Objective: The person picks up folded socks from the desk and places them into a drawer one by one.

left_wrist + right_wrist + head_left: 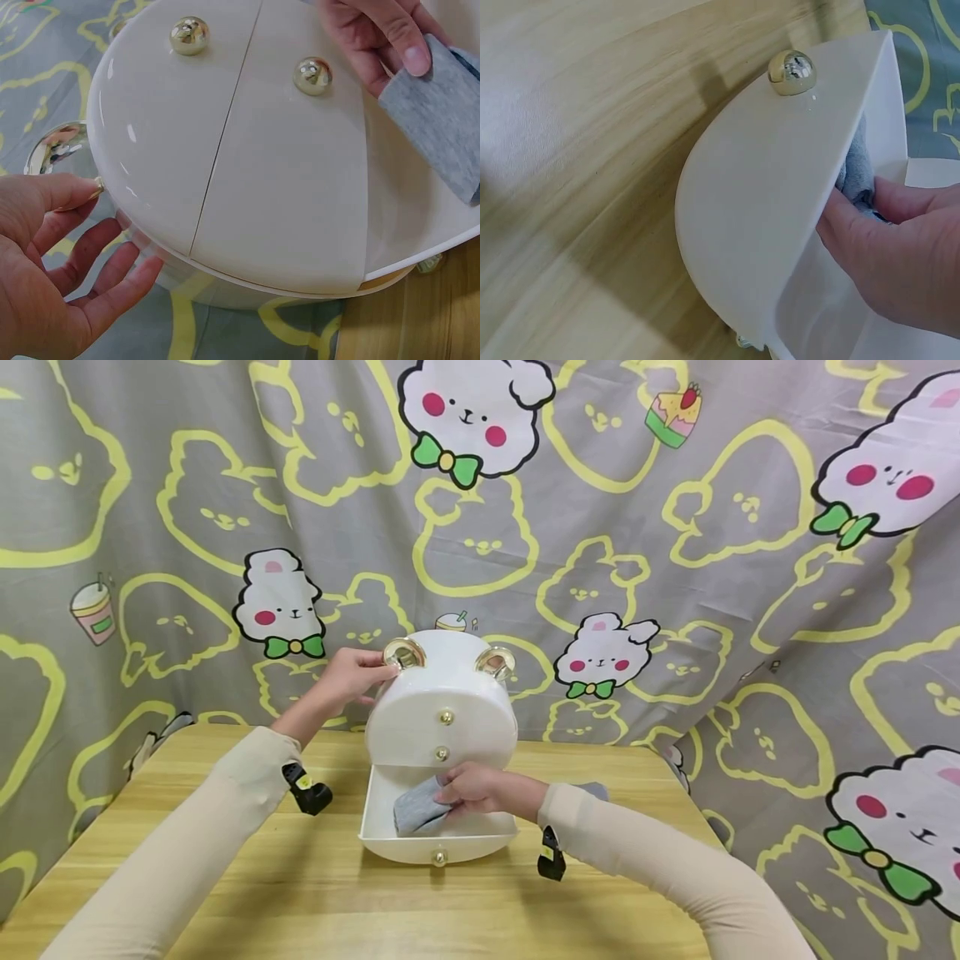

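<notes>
A white storage box (450,672) with two gold ears and gold ball knobs stands on the table. Its bottom drawer (378,802) is pulled out. My left hand (351,677) pinches the edge of the gold ear (61,146) on the left between thumb and forefinger; the other fingers are spread beside the box's side. Inside the drawer, my right hand (480,787) holds a folded grey cloth (417,810) by its right end. In the right wrist view, the drawer front (750,172) partly hides the cloth and the fingertips.
Another grey piece (592,790) lies on the wooden table (292,885), partly hidden behind the right forearm. A patterned curtain (360,543) hangs close behind the table. The upper drawer fronts with gold knobs (446,717) are closed.
</notes>
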`<state>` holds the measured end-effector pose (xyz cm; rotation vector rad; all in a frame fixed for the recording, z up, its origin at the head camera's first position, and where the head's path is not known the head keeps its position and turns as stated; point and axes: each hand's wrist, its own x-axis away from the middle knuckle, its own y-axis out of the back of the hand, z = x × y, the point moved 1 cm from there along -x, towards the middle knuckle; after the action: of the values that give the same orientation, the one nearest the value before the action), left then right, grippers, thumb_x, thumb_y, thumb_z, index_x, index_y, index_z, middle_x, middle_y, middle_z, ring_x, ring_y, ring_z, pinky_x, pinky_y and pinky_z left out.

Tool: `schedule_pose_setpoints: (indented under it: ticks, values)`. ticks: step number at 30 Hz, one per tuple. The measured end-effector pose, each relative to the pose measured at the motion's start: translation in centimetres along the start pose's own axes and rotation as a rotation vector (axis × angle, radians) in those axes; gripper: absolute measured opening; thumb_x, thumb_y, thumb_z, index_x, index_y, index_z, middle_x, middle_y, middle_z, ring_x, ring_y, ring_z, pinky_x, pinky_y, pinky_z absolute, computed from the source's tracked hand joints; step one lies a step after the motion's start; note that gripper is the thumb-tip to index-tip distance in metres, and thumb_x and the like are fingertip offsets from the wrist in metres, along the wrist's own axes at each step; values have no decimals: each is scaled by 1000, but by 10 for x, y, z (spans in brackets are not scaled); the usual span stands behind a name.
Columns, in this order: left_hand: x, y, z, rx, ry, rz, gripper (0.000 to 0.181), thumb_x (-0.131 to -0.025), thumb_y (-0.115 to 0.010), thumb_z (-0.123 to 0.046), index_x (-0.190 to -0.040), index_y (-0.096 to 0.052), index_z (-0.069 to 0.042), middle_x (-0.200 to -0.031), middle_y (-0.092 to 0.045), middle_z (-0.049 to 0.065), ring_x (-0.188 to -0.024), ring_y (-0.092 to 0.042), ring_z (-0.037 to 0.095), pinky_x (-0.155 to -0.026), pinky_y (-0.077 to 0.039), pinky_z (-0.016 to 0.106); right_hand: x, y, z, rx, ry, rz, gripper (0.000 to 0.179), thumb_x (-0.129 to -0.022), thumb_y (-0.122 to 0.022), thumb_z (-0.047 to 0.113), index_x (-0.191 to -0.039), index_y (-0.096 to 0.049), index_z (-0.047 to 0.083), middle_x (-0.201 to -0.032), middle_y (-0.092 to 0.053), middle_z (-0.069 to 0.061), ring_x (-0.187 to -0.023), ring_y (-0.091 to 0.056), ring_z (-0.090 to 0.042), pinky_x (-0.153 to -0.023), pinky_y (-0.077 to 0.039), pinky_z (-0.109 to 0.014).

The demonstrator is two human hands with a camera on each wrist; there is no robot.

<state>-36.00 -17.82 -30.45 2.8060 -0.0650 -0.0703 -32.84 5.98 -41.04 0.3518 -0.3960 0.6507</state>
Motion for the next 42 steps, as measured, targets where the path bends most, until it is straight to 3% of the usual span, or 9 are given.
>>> schedule_pose_setpoints:
  ticks: [2, 5, 8, 11, 18, 24, 32, 42]
  values:
    - [1, 0, -1, 0, -2, -5, 40, -102, -63, -23, -136, -64, -1, -139, -59, 22, -129, -58, 38, -94, -61, 50, 0, -1, 1, 14, 0, -22, 27, -99, -54, -10, -125, -56, -15, -98, -61, -9, -92, -61, -18, -89, -61, -38]
    - [1, 1, -1, -2, -2, -12, 40, -101, -63, -22, -136, -64, -1, -137, -60, 22, -127, -58, 37, -92, -62, 49, 2, -1, 1, 69, 8, -66, 3, -96, -60, -11, -97, -61, -9, -88, -58, -7, -84, -60, -17, -92, -63, -42]
    - [1, 1, -1, -4, 4, -13, 40, -101, -63, -23, -135, -64, -2, -136, -60, 22, -125, -59, 35, -92, -62, 47, 4, 1, 0, 150, 12, -112, 31, -93, -66, -9, -70, -50, 4, -73, -51, -2, -73, -56, -14, -84, -65, -37]
    - [1, 2, 0, -7, 6, -9, 40, -101, -64, -24, -135, -65, -2, -136, -60, 21, -125, -59, 34, -92, -62, 48, 5, 2, -1, 206, 11, -140, 43, -91, -70, -8, -61, -45, 10, -66, -49, 0, -66, -55, -11, -78, -66, -34]
    - [2, 2, -1, -8, -1, 4, 40, -101, -64, -26, -134, -65, -2, -138, -60, 21, -128, -58, 35, -94, -61, 49, 5, 5, -3, 187, -29, -160, 33, -88, -75, -5, -63, -56, 6, -64, -63, -4, -67, -72, -17, -72, -66, -34]
    - [3, 2, -2, -7, 4, 7, 42, -101, -64, -27, -136, -65, -3, -140, -59, 20, -128, -58, 35, -96, -61, 49, 2, 8, -3, 151, -94, -128, 10, -88, -76, -1, -81, -72, -6, -69, -70, -12, -68, -76, -23, -69, -66, -31]
    - [1, 1, -2, -15, 4, 3, 40, -101, -64, -26, -134, -65, -2, -137, -60, 20, -127, -58, 35, -94, -61, 48, -6, 8, -2, 77, -133, -58, 15, -96, -66, -3, -80, -66, -3, -76, -69, -15, -75, -75, -24, -78, -66, -32]
    - [1, 0, -2, -19, 6, 1, 40, -101, -64, -25, -134, -65, -2, -137, -60, 21, -127, -59, 35, -92, -62, 47, -11, 2, -4, 70, -116, -56, 21, -97, -61, -7, -77, -61, -2, -76, -68, -16, -74, -73, -23, -77, -66, -33]
